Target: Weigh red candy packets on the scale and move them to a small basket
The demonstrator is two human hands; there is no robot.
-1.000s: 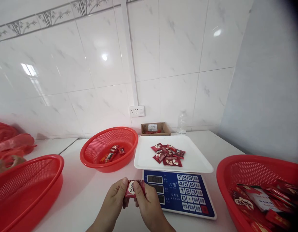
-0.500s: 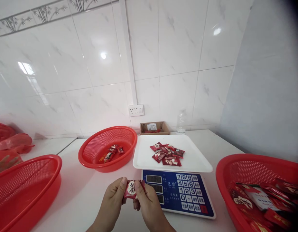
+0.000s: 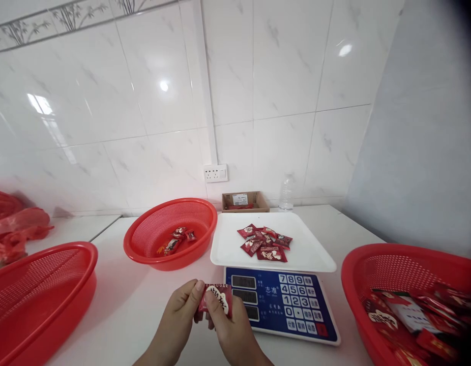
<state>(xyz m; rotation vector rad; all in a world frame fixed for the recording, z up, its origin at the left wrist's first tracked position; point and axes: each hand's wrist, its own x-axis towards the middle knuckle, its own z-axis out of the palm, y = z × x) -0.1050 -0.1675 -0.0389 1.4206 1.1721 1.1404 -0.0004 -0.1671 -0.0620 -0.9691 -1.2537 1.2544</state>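
Both hands pinch a red candy packet (image 3: 219, 299) with white lettering, in front of the scale. My left hand (image 3: 178, 317) grips its left edge between thumb and fingers. On the right side, my right hand (image 3: 233, 323) has its thumb across the packet's face. Behind the hands, a white tray (image 3: 228, 249) on the blue scale (image 3: 271, 305) bears several red packets (image 3: 264, 241) in a loose pile. The scale's display is partly lit but hard to read. Some fingers are hidden behind the held packet.
A red basket (image 3: 144, 223) holding a few packets stands behind left. Another red basket (image 3: 48, 305) is at the near left, and one full of packets (image 3: 357, 295) at the right. Along the wall are a cardboard box (image 3: 260, 203), a clear bottle (image 3: 286, 192) and red bags (image 3: 25, 223).
The packet between my hands now shows a different printed face, with more lettering along its top. A hand over the red bags at the far left has mostly gone from view.
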